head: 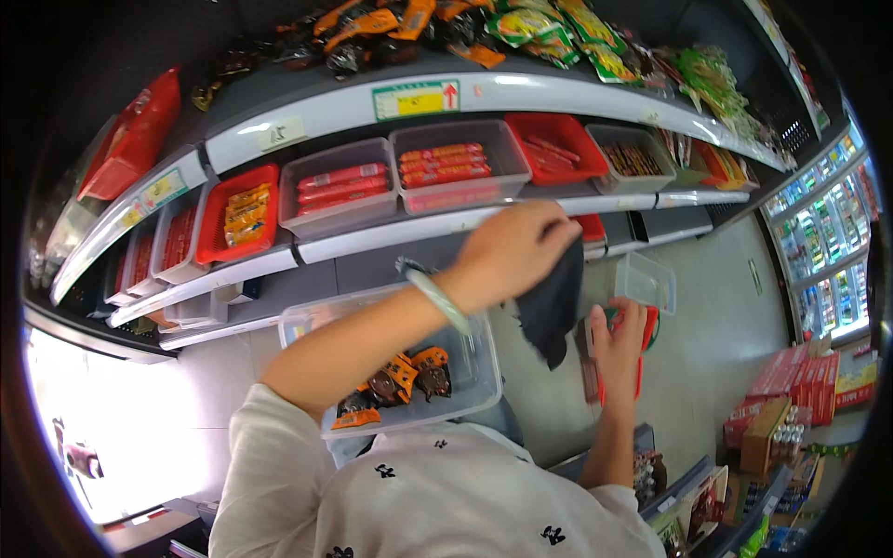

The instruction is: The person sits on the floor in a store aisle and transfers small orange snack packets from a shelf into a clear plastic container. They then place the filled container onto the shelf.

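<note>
My left hand (513, 254), with a pale bangle (438, 301) at the wrist, grips a black cloth (554, 307) that hangs down from the fingers. That arm crosses over a transparent plastic bin (488, 370) at my lap. Inside the bin lie a few dark vacuum-packed snacks (394, 380) with orange labels, partly hidden by the forearm. To the right, my right hand (617, 342) has its fingers apart and nothing visible in it. Behind that hand, low down, is a red container (651, 328), mostly covered by it; whether they touch I cannot tell.
Ahead, a shelf (474, 220) carries transparent bins (460, 164) and red baskets (237, 209) of packaged sausages and snacks. Above it, another shelf (335, 104) holds loose packets. An uncovered plastic container (645, 282) stands on the floor. Stacked cartons (795, 383) and drink fridges (823, 230) are at right.
</note>
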Action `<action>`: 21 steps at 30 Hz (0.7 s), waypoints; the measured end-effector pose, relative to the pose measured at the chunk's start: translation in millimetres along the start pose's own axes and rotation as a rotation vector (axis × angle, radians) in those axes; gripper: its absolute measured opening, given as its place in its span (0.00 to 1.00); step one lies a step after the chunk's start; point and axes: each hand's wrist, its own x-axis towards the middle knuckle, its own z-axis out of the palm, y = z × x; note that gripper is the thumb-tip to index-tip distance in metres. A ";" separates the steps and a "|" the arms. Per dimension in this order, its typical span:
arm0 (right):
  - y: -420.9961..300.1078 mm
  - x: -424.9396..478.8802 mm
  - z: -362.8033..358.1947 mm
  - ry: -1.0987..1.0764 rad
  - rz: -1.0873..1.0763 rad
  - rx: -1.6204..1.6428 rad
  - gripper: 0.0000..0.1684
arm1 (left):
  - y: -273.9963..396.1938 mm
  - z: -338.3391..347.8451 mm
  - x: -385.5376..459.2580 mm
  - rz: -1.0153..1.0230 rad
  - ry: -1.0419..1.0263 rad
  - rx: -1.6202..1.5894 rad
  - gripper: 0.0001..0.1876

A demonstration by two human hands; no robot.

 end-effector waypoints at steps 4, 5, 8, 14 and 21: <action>-9.9 -12.1 71.6 0.017 0.202 1.265 0.15 | 19.1 49.2 -16.7 0.254 -0.110 0.178 0.08; -32.5 -14.8 77.2 0.129 0.520 1.674 0.16 | 19.3 62.6 -25.8 0.389 -0.207 0.247 0.07; -53.5 -13.5 91.2 0.017 0.360 1.667 0.16 | 27.5 83.7 -56.5 0.571 -0.186 0.491 0.08; -56.7 3.7 74.6 -0.083 -0.193 1.374 0.18 | 40.9 12.4 -43.3 0.532 -0.042 0.341 0.16; -39.6 5.8 71.3 0.037 0.053 1.864 0.20 | -29.2 -176.5 55.0 0.199 0.745 1.010 0.38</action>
